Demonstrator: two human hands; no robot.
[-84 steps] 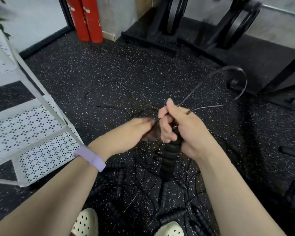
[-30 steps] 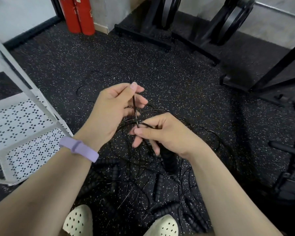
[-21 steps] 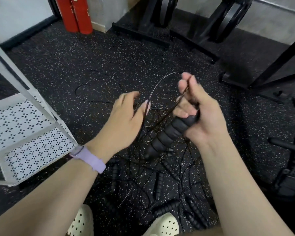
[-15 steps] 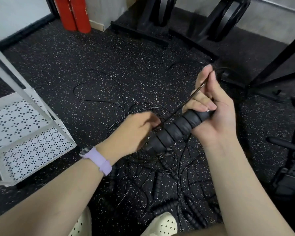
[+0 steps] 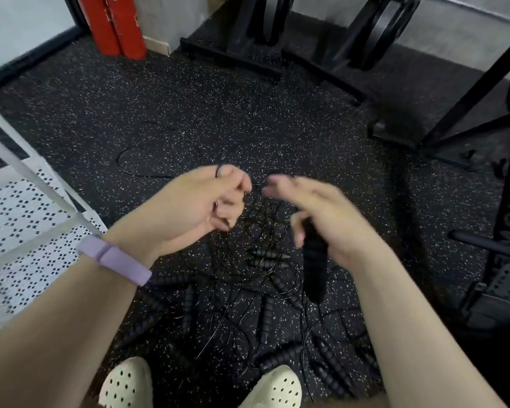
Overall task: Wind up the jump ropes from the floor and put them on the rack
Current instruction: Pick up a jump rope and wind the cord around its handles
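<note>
My right hand [image 5: 324, 213] grips a black ribbed jump-rope handle [image 5: 315, 266] that hangs downward below the palm; the hand is motion-blurred. My left hand [image 5: 200, 204] has its fingers curled around the thin black cord [image 5: 218, 170] of that rope, a small loop showing over the fingertips. Between and below my hands lies a tangle of several more jump ropes [image 5: 265, 293] with ribbed black handles on the speckled floor. The white perforated rack [image 5: 21, 231] stands at the left edge.
Two red cylinders [image 5: 112, 22] stand at the far wall. Black weight-plate stands [image 5: 265, 54] line the back, and a black machine frame [image 5: 507, 231] fills the right side. My white perforated shoes [image 5: 277, 387] are at the bottom, among the cords.
My right hand has swung the handle from a raised slant to hanging down. My left hand rose and now holds a loop of cord close to the right fingertips.
</note>
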